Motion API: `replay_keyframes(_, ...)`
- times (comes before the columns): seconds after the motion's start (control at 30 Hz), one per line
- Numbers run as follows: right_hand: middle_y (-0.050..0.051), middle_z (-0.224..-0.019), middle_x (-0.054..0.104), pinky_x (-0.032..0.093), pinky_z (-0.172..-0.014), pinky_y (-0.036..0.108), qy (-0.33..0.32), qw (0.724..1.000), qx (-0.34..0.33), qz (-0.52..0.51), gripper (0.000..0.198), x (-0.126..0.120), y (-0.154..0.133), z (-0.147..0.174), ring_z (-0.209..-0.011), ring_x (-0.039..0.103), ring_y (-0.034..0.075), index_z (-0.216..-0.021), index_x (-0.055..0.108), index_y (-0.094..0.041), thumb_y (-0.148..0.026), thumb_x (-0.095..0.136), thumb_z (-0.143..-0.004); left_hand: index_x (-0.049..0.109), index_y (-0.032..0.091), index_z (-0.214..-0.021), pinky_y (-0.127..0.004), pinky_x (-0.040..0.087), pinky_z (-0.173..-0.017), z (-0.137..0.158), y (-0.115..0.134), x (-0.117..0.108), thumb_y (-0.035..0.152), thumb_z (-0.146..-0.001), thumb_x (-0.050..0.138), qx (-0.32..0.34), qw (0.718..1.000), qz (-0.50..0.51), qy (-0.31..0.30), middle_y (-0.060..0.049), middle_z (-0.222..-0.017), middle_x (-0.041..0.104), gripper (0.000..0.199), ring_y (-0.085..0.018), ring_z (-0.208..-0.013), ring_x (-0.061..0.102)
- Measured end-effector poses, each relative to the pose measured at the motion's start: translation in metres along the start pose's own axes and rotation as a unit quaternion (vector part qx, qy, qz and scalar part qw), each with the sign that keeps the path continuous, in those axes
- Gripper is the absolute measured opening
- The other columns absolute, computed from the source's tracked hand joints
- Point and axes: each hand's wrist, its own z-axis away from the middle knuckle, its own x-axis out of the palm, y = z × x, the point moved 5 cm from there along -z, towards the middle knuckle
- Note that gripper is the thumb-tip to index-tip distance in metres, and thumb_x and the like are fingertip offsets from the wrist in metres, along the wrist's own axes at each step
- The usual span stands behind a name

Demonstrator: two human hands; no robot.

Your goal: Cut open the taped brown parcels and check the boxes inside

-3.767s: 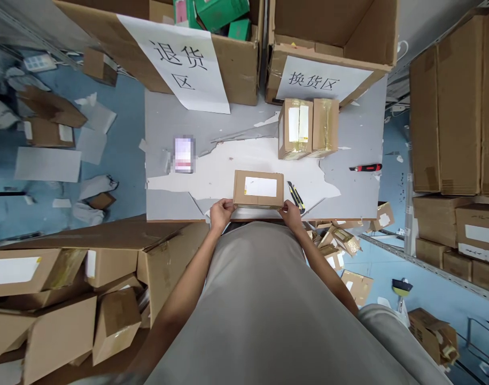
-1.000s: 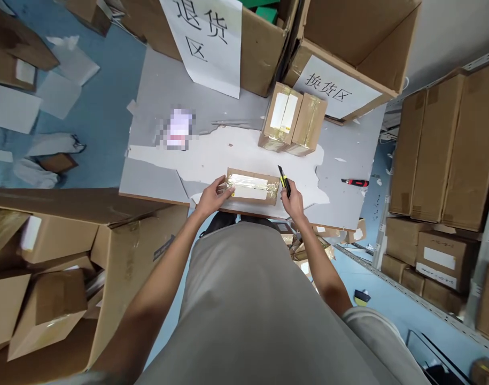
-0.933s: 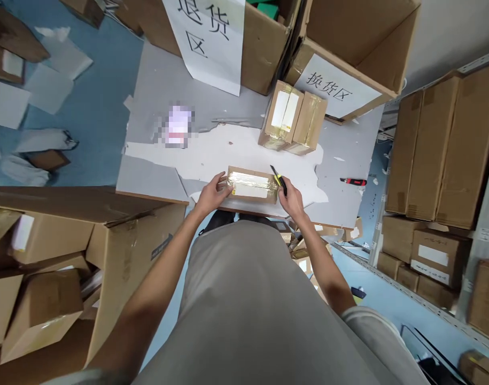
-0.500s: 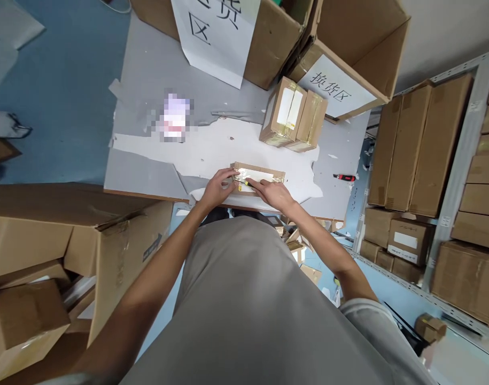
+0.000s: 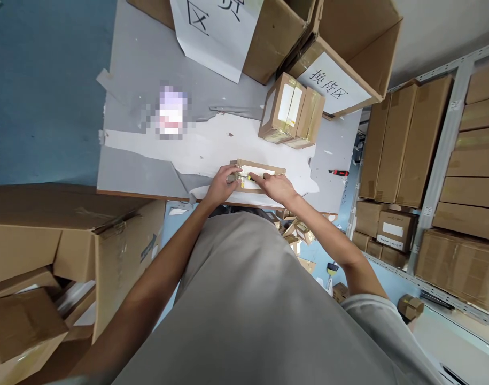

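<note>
A small, flat cardboard box [image 5: 264,167] with a white label and clear tape lies near the table's front edge. My left hand [image 5: 223,183] grips its left end, fingers at the far side and thumb at the near side. My right hand [image 5: 277,188] is closed on a slim tool [image 5: 249,177] with a yellow part and a dark handle end. The tool's thin tip points left over the box top, towards my left fingers. Whether the tip has entered the tape is too small to tell.
Two taped boxes [image 5: 288,109] stand together behind, beside a large open carton [image 5: 340,80] with a paper sign. A red and black cutter [image 5: 339,172] lies at the table's right. An open carton [image 5: 127,267] full of boxes is at left; shelving [image 5: 439,155] holds cartons at right.
My right hand has shifted slightly right along the box, with the tool in it. The left hand keeps its place at the box's left end. The whole view has turned a little.
</note>
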Motion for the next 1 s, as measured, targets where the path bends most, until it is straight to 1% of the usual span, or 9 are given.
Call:
replay_keyframes(0.1, 0.021, -0.144, 0.076, 0.060, -0.099, 0.044, -0.003, 1.000, -0.008, 0.018, 0.071, -0.011, -0.007, -0.002, -0.122, 0.081, 0.035, -0.185, 0.029, -0.027, -0.011, 0.032, -0.117, 0.077, 0.023, -0.142, -0.043, 0.070, -0.108, 0.000, 0.000, 0.000, 0.040, -0.097, 0.073, -0.002, 1.000, 0.004, 0.000, -0.014, -0.159, 0.059, 0.048, -0.033, -0.145, 0.064)
replay_keyframes(0.2, 0.022, -0.144, 0.076, 0.060, -0.098, 0.044, -0.003, 1.000, -0.014, 0.024, 0.068, -0.020, -0.013, -0.004, -0.123, 0.082, 0.035, -0.182, 0.035, -0.026, -0.009, 0.031, -0.116, 0.076, 0.024, -0.143, -0.044, 0.069, -0.109, 0.000, 0.000, 0.001, 0.043, -0.098, 0.073, 0.000, 1.000, 0.003, -0.003, -0.013, -0.160, 0.059, 0.049, -0.034, -0.150, 0.061)
replay_keyframes(0.33, 0.023, -0.136, 0.081, 0.060, -0.097, 0.044, 0.008, 1.000, -0.004, 0.025, 0.062, -0.021, -0.009, -0.002, -0.123, 0.082, 0.034, -0.175, 0.046, -0.022, -0.009, 0.034, -0.116, 0.077, 0.024, -0.142, -0.045, 0.070, -0.107, 0.001, 0.000, 0.001, 0.046, -0.098, 0.073, -0.002, 1.000, -0.010, 0.008, -0.014, -0.160, 0.060, 0.050, -0.035, -0.147, 0.063)
replay_keyframes(0.47, 0.024, -0.131, 0.083, 0.060, -0.094, 0.043, -0.006, 0.999, 0.030, 0.021, 0.058, -0.004, 0.022, 0.013, -0.123, 0.082, 0.034, -0.163, 0.061, -0.016, -0.004, 0.035, -0.112, 0.078, 0.023, -0.141, -0.043, 0.071, -0.103, 0.003, 0.001, 0.000, 0.050, -0.097, 0.073, -0.009, 0.999, -0.020, 0.027, -0.015, -0.159, 0.063, 0.051, -0.033, -0.140, 0.068)
replay_keyframes(0.6, 0.025, -0.128, 0.084, 0.058, -0.092, 0.043, -0.012, 0.998, 0.056, 0.011, 0.060, 0.020, 0.062, 0.037, -0.120, 0.082, 0.035, -0.163, 0.062, -0.017, -0.004, 0.037, -0.110, 0.079, 0.023, -0.139, -0.043, 0.070, -0.103, 0.005, 0.003, 0.001, 0.051, -0.097, 0.071, -0.021, 0.998, -0.027, 0.049, -0.014, -0.161, 0.064, 0.051, -0.032, -0.138, 0.070)
replay_keyframes(0.7, 0.025, -0.129, 0.083, 0.058, -0.092, 0.045, -0.017, 0.997, 0.070, -0.006, 0.063, 0.035, 0.084, 0.051, -0.117, 0.083, 0.036, -0.167, 0.060, -0.020, -0.005, 0.037, -0.109, 0.079, 0.023, -0.136, -0.042, 0.069, -0.104, 0.007, 0.006, 0.003, 0.050, -0.096, 0.070, -0.034, 0.996, -0.033, 0.075, -0.014, -0.161, 0.065, 0.049, -0.032, -0.138, 0.071)
replay_keyframes(0.8, 0.026, -0.134, 0.081, 0.057, -0.094, 0.046, -0.007, 0.998, 0.061, -0.026, 0.067, 0.044, 0.097, 0.056, -0.118, 0.083, 0.037, -0.169, 0.058, -0.021, -0.003, 0.038, -0.108, 0.078, 0.024, -0.137, -0.043, 0.068, -0.107, 0.010, 0.008, 0.005, 0.050, -0.096, 0.070, -0.050, 0.994, -0.041, 0.088, -0.013, -0.162, 0.065, 0.049, -0.032, -0.140, 0.070)
replay_keyframes(0.9, 0.025, -0.133, 0.082, 0.056, -0.093, 0.045, -0.006, 0.998, 0.053, -0.033, 0.061, 0.049, 0.105, 0.057, -0.119, 0.082, 0.036, -0.165, 0.061, -0.022, -0.005, 0.039, -0.111, 0.077, 0.025, -0.137, -0.045, 0.066, -0.111, 0.013, 0.009, 0.007, 0.051, -0.097, 0.070, -0.060, 0.992, -0.044, 0.098, -0.013, -0.164, 0.065, 0.049, -0.033, -0.142, 0.069)
replay_keyframes(1.0, 0.023, -0.132, 0.082, 0.055, -0.092, 0.041, -0.009, 0.998, 0.049, -0.032, 0.059, 0.053, 0.112, 0.053, -0.119, 0.082, 0.033, -0.164, 0.060, -0.023, -0.006, 0.040, -0.112, 0.076, 0.025, -0.136, -0.048, 0.064, -0.114, 0.013, 0.008, 0.008, 0.052, -0.096, 0.071, -0.064, 0.991, -0.045, 0.112, -0.013, -0.162, 0.067, 0.049, -0.035, -0.144, 0.069)
